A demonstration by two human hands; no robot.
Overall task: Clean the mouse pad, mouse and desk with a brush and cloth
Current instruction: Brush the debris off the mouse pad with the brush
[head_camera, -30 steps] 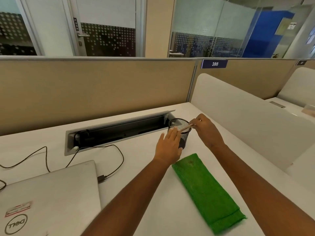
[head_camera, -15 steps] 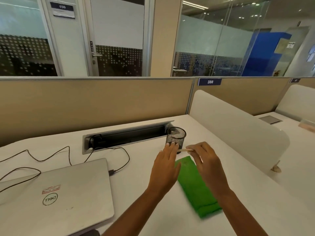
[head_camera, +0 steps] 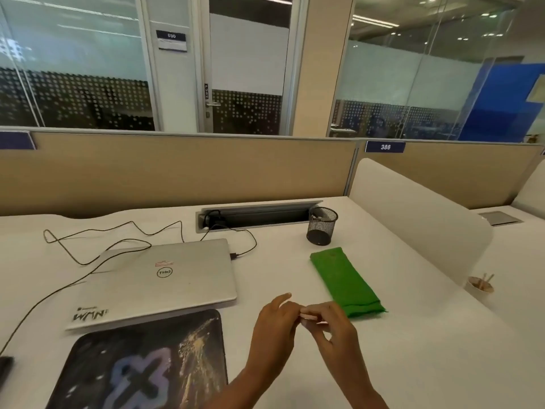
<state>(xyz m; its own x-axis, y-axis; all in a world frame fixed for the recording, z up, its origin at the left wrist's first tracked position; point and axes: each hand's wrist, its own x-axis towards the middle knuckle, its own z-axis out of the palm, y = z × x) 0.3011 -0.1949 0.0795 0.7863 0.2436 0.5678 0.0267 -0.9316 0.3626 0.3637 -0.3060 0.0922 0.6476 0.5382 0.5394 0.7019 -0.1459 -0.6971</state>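
Both hands meet low in the middle of the white desk (head_camera: 413, 335). My right hand (head_camera: 334, 332) pinches a small pale brush (head_camera: 309, 316), and the fingertips of my left hand (head_camera: 274, 326) pinch its other end; most of the brush is hidden by fingers. A folded green cloth (head_camera: 343, 278) lies just beyond my right hand. The dark patterned mouse pad (head_camera: 141, 364), with pale specks on it, sits at the lower left. A dark object (head_camera: 4, 368) at the left edge is cut off; I cannot tell whether it is the mouse.
A closed silver laptop (head_camera: 165, 278) lies behind the pad, its cable (head_camera: 244, 246) running to the open cable tray (head_camera: 256, 215). A black mesh cup (head_camera: 321, 226) stands by the tray. A white divider (head_camera: 413, 219) and a paper cup (head_camera: 479, 286) with sticks are on the right.
Both hands have drawn back from the mesh cup toward me, the right carrying the brush. The left hand has come onto the brush. The mouse pad has come into view.
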